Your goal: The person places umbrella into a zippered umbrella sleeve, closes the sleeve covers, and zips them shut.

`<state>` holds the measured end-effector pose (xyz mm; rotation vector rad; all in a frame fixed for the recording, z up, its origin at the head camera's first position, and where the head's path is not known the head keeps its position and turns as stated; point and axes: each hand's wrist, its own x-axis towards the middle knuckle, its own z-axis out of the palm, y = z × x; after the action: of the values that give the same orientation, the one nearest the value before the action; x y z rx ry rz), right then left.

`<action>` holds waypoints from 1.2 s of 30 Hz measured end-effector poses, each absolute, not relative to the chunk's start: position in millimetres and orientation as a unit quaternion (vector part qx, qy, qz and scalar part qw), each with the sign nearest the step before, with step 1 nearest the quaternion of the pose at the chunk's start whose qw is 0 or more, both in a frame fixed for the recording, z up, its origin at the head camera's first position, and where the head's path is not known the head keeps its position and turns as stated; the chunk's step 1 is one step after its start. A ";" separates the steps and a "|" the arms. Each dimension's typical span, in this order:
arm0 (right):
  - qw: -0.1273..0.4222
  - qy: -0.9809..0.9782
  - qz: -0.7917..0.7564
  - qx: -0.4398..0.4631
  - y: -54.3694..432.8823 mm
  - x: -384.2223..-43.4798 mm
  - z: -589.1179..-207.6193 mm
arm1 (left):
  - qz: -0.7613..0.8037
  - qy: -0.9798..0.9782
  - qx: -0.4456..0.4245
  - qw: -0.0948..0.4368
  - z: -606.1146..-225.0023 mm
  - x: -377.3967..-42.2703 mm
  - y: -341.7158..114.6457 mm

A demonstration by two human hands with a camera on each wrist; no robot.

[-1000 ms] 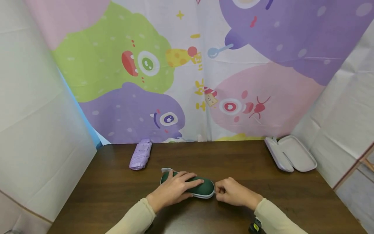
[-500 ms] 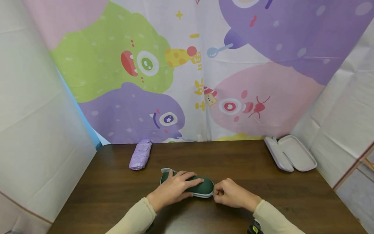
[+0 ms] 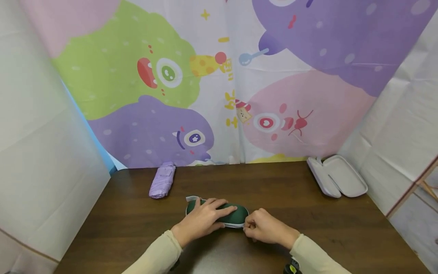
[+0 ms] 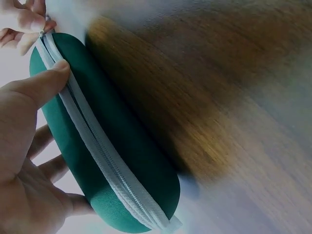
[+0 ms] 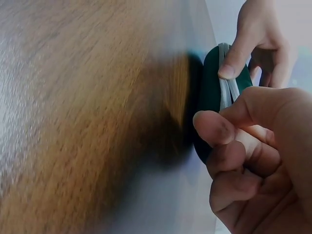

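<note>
A dark green glasses case with a pale grey zipper lies near the middle of the table. My left hand grips it from above, fingers spread over the top and thumb against the near side. In the left wrist view that thumb presses beside the zipper teeth. My right hand is at the case's right end, its thumb and curled forefinger pinching the small zipper pull. A narrow dark gap shows between the zipper tapes close to the pull. Right fingertips partly hide the pull in the right wrist view.
A folded lilac umbrella lies toward the back left of the brown wooden table. At the back right a pale hard case lies spread open. A cartoon-printed curtain hangs behind the table's far edge.
My right hand has shifted slightly left, round the case's right end toward its near side. My left hand keeps its grip on the case. The head view has tilted a little.
</note>
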<state>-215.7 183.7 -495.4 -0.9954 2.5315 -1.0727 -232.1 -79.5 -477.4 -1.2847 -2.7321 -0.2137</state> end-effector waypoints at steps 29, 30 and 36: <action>-0.015 0.914 -0.318 -0.251 188.3 -262.8 -499.2 | -0.098 -0.927 -0.359 -0.055 -445.4 -210.3 -80.9; -0.016 0.916 -0.315 -0.247 188.8 -264.2 -499.2 | -0.103 -0.926 -0.360 -0.056 -445.1 -210.2 -79.3; -0.025 0.915 -0.301 -0.268 187.6 -274.8 -497.6 | -0.137 -0.926 -0.341 -0.087 -442.3 -209.0 -74.7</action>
<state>-274.8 187.6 -497.6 -0.8561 2.9199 -0.9601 -209.0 -74.7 -442.3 -1.1357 -3.0810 -0.4573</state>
